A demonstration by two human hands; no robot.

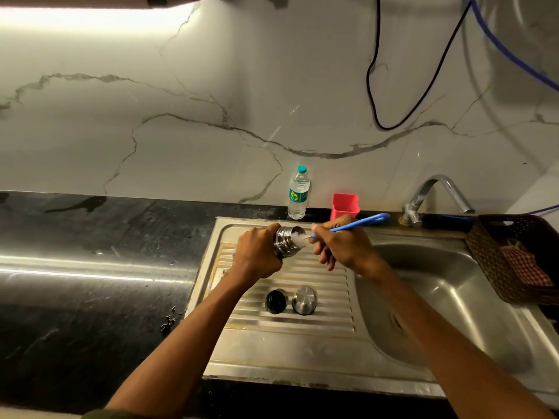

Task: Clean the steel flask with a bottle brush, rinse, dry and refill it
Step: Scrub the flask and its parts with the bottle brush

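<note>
View: a single head camera, worn by the person, wide-angle, so straight edges bow.
Facing: forward and down, toward the far wall (211,101).
Near edge: both forearms enter from the bottom.
Centre: the hands, left (260,255) and right (341,243), close over the drainboard (290,325).
Right: sink (447,285), tap (435,195) and basket (514,258).
Left: dark counter (90,267).
Far: wall fills the upper half.

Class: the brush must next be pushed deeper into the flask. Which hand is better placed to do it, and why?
Right. The right hand already holds the brush, bristles at the flask mouth. The left hand grips the flask, steadying it.
</note>
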